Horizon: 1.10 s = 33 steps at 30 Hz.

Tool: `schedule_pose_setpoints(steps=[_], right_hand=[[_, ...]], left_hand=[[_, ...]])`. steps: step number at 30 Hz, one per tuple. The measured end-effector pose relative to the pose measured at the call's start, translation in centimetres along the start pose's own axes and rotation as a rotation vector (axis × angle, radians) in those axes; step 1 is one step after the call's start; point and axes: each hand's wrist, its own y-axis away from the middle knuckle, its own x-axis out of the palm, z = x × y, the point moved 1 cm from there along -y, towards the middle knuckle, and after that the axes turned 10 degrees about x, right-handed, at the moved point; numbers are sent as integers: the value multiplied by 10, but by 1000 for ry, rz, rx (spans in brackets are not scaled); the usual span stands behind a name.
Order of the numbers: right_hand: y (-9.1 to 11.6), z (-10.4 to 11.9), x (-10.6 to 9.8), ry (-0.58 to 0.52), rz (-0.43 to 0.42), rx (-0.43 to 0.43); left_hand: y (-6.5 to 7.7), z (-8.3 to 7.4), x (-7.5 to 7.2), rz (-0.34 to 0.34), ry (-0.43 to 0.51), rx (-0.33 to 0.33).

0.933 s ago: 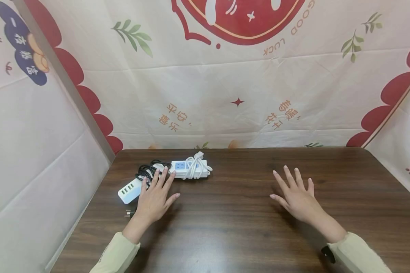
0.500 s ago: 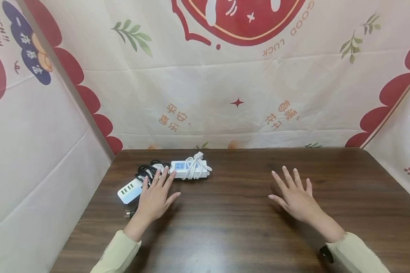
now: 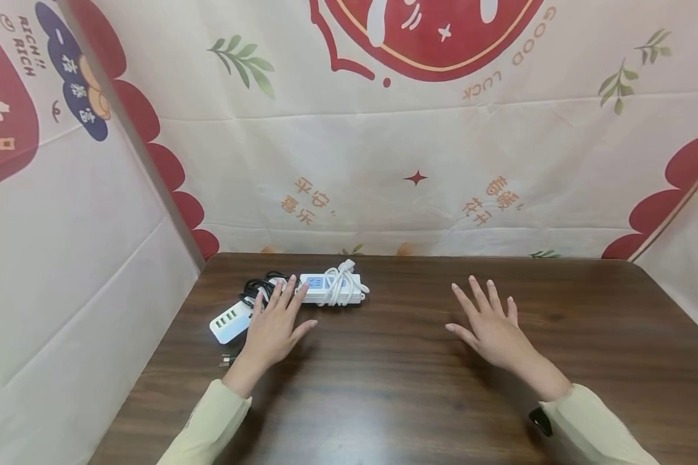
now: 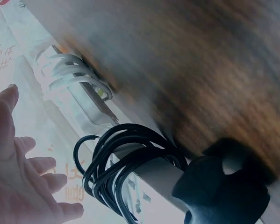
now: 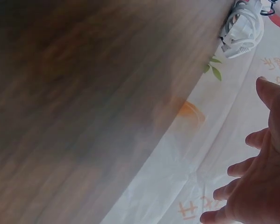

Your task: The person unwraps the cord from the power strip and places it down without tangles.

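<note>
The left hand [image 3: 272, 330] hovers, spread, above the worktop [image 3: 384, 361] near a black-corded power strip [image 3: 228, 327] and a white-corded power strip [image 3: 314, 298]. The right hand [image 3: 493, 330], also spread, is well apart.

A small booth-like enclosure [image 3: 395, 226] hung with cloth, though whether it stands in a home or an office cannot be told; a back curtain [image 3: 360, 148] printed "GOOD LUCK", a left curtain [image 3: 93, 271] lettered "RICH" and a right curtain [image 3: 695, 242] surround a dark wood-grain worktop [image 3: 395, 374].
</note>
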Motion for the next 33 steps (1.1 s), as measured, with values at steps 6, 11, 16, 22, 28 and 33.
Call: schedule_pose_setpoints(steps=[6, 11, 16, 22, 28, 33], right_hand=[[-14, 12, 2, -22, -1, -17], [-25, 26, 6, -75, 12, -35], [-36, 37, 10, -118, 32, -40], [-52, 50, 16, -180, 31, -54], [-66, 64, 24, -251, 51, -73], [-76, 73, 30, -295, 66, -80]], left_hand=[[-7, 5, 0, -10, 11, -5], [-13, 10, 2, -30, 40, -2], [-19, 15, 4, -64, 77, 22], [-28, 20, 6, -93, 106, 52], [-37, 25, 5, -56, 134, 42], [-44, 26, 3, -24, 172, 17]])
